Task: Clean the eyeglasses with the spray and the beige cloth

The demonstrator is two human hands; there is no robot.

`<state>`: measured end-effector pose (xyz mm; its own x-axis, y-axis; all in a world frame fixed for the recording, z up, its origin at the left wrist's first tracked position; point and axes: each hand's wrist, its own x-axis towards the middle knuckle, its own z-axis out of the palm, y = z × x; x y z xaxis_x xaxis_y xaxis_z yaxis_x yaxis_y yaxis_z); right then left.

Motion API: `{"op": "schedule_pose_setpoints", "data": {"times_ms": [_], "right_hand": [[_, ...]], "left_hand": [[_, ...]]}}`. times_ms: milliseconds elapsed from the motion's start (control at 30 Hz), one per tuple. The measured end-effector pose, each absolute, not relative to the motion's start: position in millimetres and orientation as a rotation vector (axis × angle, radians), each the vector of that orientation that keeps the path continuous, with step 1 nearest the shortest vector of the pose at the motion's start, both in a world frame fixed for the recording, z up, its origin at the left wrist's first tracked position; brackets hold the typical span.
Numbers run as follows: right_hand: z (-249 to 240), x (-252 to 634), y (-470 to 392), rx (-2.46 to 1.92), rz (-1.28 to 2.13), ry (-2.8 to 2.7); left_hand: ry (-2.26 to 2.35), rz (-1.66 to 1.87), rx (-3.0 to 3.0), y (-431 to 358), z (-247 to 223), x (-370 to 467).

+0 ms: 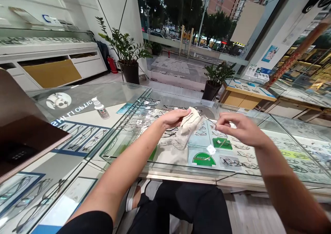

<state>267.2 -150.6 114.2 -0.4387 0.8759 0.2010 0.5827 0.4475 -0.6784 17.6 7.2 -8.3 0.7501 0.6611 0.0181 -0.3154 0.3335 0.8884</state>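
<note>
Bare forearms (pixel 129 158) reach out as our left hand (pixel 173 118) clamps its fingers on the cream cloth (pixel 190 122) above the glass counter (pixel 178 173), our right hand (pixel 235 126) nearby, fingers curled together on something thin (pixel 212 122).

The large potted plant (pixel 126 54) stands by a white wall (pixel 111 4), with a red fire extinguisher (pixel 112 65) just to its left and, farther left, a white display cabinet (pixel 89 67) topped with rows of eyewear. To the large potted plant's right are two upright gold door handles (pixel 181 40), then a smaller potted plant (pixel 216 76) and a wooden cabinet (pixel 239 97). Also to its right, but much nearer, is a green semicircular sign (pixel 204 159).
</note>
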Motion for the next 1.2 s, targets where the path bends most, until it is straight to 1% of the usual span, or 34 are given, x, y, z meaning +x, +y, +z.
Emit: {"op": "schedule_pose_setpoints", "data": {"times_ms": [67, 133, 200, 267, 433, 600, 667, 733, 800, 867, 900, 967, 1033, 1100, 1200], "right_hand": [[145.3, 262.5, -167.8, -1.21, 0.407, -2.484], [165.6, 250.5, -177.9, -1.223, 0.08, -2.696], [173.9, 235.2, -181.9, -1.224, -0.176, -2.862], [173.2, 220.3, -182.1, -1.211, -0.35, -2.975], [158.0, 196.6, -174.9, -1.169, -0.608, -3.117], [152.6, 187.4, -161.8, -1.166, -0.863, -3.099], [156.1, 187.0, -156.9, -1.176, -0.955, -3.048], [158.8, 190.6, -152.3, -1.213, -0.978, -2.924], [154.8, 198.5, -146.2, -1.329, -0.883, -2.654], [139.7, 208.6, -136.8, -1.482, -0.616, -2.266], [127.9, 213.1, -130.3, -1.53, -0.408, -2.086], [99.0, 219.0, -114.3, -1.491, 0.124, -1.827], [69.6, 219.5, -95.9, -1.355, 0.475, -1.599], [46.6, 216.1, -78.7, -1.218, 0.653, -1.446], [27.7, 210.8, -60.4, -1.089, 0.809, -1.31]], "left_hand": [[0.378, 0.479, 1.078, 0.9, -4.0, 14.6], [0.386, 0.36, 1.113, -5.8, 0.0, 12.7], [0.381, 0.313, 1.165, -12.1, 3.9, 11.7], [0.362, 0.277, 1.222, -17.5, 7.6, 11.2], [0.299, 0.241, 1.342, -25.4, 16.1, 10.6], [0.223, 0.245, 1.446, -31.0, 20.7, 14.4], [0.178, 0.304, 1.433, -32.8, 20.3, 18.4], [0.161, 0.445, 1.375, -32.8, 18.1, 23.3], [0.179, 0.615, 1.311, -30.5, 14.4, 28.0], [0.218, 0.763, 1.265, -26.5, 10.1, 31.9], [0.244, 0.816, 1.255, -24.4, 8.0, 33.2], [0.302, 0.888, 1.264, -20.8, 4.4, 34.9], [0.351, 0.94, 1.295, -18.5, 1.7, 35.6], [0.377, 0.972, 1.329, -17.4, -0.4, 36.2], [0.433, 1.009, 1.398, -17.3, -3.2, 37.8]]}}
